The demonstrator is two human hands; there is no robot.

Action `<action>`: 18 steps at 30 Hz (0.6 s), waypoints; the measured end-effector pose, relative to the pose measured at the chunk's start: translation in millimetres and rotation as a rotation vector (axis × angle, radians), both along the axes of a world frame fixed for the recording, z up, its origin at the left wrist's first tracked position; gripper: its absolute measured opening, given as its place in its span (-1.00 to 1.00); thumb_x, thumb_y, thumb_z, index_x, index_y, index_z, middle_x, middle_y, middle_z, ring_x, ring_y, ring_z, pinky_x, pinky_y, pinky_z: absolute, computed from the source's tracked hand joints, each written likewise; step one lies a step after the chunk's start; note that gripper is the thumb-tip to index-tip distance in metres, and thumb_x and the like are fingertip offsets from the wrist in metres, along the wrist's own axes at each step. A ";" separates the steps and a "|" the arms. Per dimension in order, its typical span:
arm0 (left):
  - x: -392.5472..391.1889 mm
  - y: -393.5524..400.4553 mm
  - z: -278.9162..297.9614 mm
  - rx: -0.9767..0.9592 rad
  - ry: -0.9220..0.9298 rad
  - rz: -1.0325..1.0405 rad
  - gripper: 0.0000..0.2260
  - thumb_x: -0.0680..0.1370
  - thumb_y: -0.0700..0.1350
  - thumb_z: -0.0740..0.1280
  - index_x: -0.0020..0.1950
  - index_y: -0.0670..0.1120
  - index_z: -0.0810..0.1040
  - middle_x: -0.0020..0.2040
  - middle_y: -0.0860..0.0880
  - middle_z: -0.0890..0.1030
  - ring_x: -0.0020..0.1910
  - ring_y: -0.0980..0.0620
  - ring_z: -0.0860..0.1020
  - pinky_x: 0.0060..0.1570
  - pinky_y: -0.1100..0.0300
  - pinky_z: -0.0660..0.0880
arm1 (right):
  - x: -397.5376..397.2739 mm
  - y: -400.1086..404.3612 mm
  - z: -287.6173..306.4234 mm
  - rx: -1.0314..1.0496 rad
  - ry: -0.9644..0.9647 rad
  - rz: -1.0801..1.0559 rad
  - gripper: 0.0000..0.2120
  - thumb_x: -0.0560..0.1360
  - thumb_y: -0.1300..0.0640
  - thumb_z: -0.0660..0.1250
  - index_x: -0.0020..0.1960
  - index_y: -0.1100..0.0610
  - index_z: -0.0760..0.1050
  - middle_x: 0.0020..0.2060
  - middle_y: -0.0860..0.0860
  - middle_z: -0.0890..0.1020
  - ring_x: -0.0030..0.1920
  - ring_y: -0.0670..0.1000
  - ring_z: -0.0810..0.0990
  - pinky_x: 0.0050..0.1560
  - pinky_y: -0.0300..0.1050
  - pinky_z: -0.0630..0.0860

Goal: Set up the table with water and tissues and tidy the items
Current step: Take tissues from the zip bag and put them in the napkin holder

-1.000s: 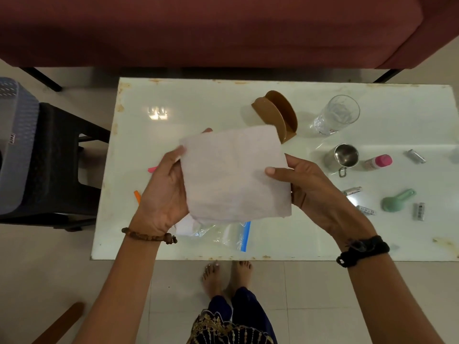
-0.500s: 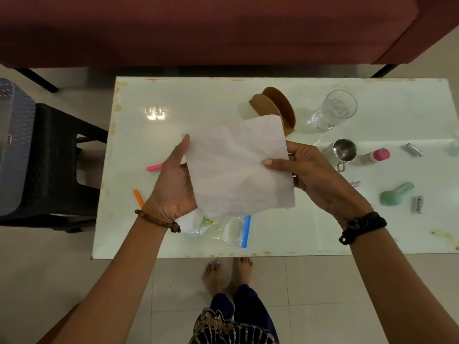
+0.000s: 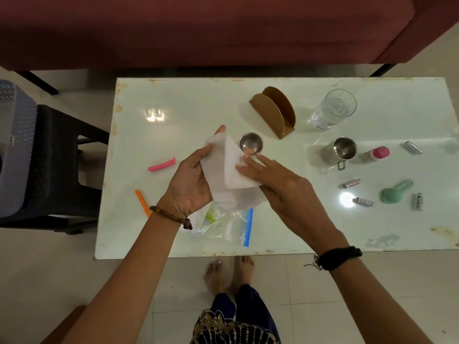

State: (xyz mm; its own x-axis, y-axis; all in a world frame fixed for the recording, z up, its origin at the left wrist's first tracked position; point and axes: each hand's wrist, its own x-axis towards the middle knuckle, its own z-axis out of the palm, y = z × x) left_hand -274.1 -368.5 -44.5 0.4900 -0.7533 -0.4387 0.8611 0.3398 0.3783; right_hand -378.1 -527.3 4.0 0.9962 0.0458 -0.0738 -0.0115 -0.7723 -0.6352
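Both hands hold a thin white tissue sheet (image 3: 232, 175) above the near-middle of the white glass-topped counter (image 3: 188, 100). The left hand (image 3: 191, 182) grips the sheet's left edge between thumb and fingers, and the right hand (image 3: 278, 184) lies over its right side with the fingers pressed flat on it; the sheet is partly folded over itself between them.

Directly under the hands lies a clear plastic zip bag with a blue seal strip (image 3: 236, 225), mostly hidden by the tissue and the left wrist. Just beyond the right fingertips stands a small round steel bowl (image 3: 250, 143), touching or nearly touching them. Farther back is a brown plastic napkin holder (image 3: 274, 111), upright and with nothing visible in its slot, and to its right a clear drinking glass (image 3: 332, 109).

On the right part of the counter are a steel mug with a handle (image 3: 341, 150), a small bottle with a pink cap (image 3: 376, 153), a mint green plastic scoop (image 3: 395, 192) and several small silver batteries (image 3: 363, 202) lying apart. To the left of the hands lie a pink clip (image 3: 162, 165) and an orange clip (image 3: 142, 202).

A black plastic stool (image 3: 62, 157) stands by the counter's left end, and a dark red sofa (image 3: 198, 31) runs along the far side.
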 end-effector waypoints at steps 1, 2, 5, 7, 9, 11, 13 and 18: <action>0.7 -1.3 1.1 -0.018 -0.005 -0.007 -0.58 0.56 -0.02 0.08 0.43 0.15 0.27 0.48 -0.20 0.27 0.46 -0.18 0.25 0.38 -0.10 0.27 | -1.3 1.9 -2.2 -0.057 0.002 0.039 -0.62 0.54 0.29 0.23 0.33 0.06 0.43 0.37 0.05 0.43 0.40 0.10 0.36 0.38 0.07 0.32; 1.4 -2.2 1.4 -0.039 -0.006 -0.008 -0.60 0.58 -0.01 0.04 0.43 0.17 0.25 0.48 -0.21 0.27 0.46 -0.20 0.25 0.38 -0.11 0.25 | -2.2 3.3 -5.0 -0.093 0.005 0.068 -0.60 0.53 0.30 0.24 0.34 0.07 0.42 0.37 0.07 0.42 0.40 0.12 0.34 0.41 0.11 0.27; 4.5 -2.3 -2.0 -0.043 -0.039 0.011 -0.65 0.62 0.00 -0.04 0.37 0.21 0.31 0.36 -0.17 0.46 0.29 -0.23 0.47 0.28 -0.13 0.38 | -5.4 7.3 -12.0 -0.055 -0.004 0.080 -0.63 0.54 0.26 0.22 0.33 0.09 0.43 0.36 0.08 0.43 0.41 0.13 0.33 0.43 0.09 0.19; 6.5 -3.2 -5.6 0.017 -0.055 0.036 -0.67 0.61 -0.02 0.01 0.31 0.17 0.39 0.23 -0.13 0.59 0.17 -0.18 0.57 0.18 -0.11 0.47 | -8.6 10.8 -15.6 0.185 0.017 -0.047 -0.66 0.56 0.26 0.19 0.31 0.08 0.45 0.32 0.05 0.49 0.37 0.05 0.39 0.41 -0.04 0.26; 6.5 -4.7 -11.3 0.081 -0.047 0.075 -0.70 0.61 -0.08 0.05 0.25 0.10 0.46 0.12 -0.09 0.65 0.10 -0.11 0.62 0.14 -0.04 0.51 | -7.4 11.6 -18.1 0.489 0.034 -0.250 -0.70 0.57 0.21 0.20 0.25 0.02 0.50 0.15 0.01 0.62 0.17 -0.07 0.55 0.19 -0.27 0.44; 6.0 -5.0 -17.1 0.144 -0.038 0.118 -0.69 0.61 -0.16 0.06 0.25 0.04 0.48 0.03 -0.04 0.69 0.01 -0.03 0.65 0.06 0.08 0.57 | -1.5 9.4 -21.6 0.691 0.069 -0.427 -0.75 0.55 0.10 0.25 0.20 -0.04 0.52 -0.02 -0.01 0.67 -0.06 -0.10 0.61 -0.07 -0.34 0.48; 5.8 -3.8 -20.8 0.169 -0.014 0.152 -0.66 0.59 -0.21 0.09 0.34 -0.03 0.42 -0.02 -0.03 0.69 -0.07 0.01 0.67 -0.04 0.13 0.61 | 4.0 0.6 -27.5 0.828 0.173 -0.518 -0.70 0.47 0.02 0.35 0.20 -0.06 0.49 -0.01 -0.09 0.66 -0.06 -0.15 0.62 -0.12 -0.34 0.52; 5.1 -3.4 -24.3 0.245 0.005 0.239 -0.62 0.59 -0.23 0.10 0.41 -0.09 0.34 0.10 -0.06 0.57 0.01 0.01 0.59 -0.02 0.13 0.60 | 1.3 -21.7 -45.6 1.054 0.416 -0.539 -0.70 0.43 0.25 0.39 0.13 0.03 0.52 0.04 0.01 0.66 0.02 0.00 0.66 -0.09 -0.22 0.61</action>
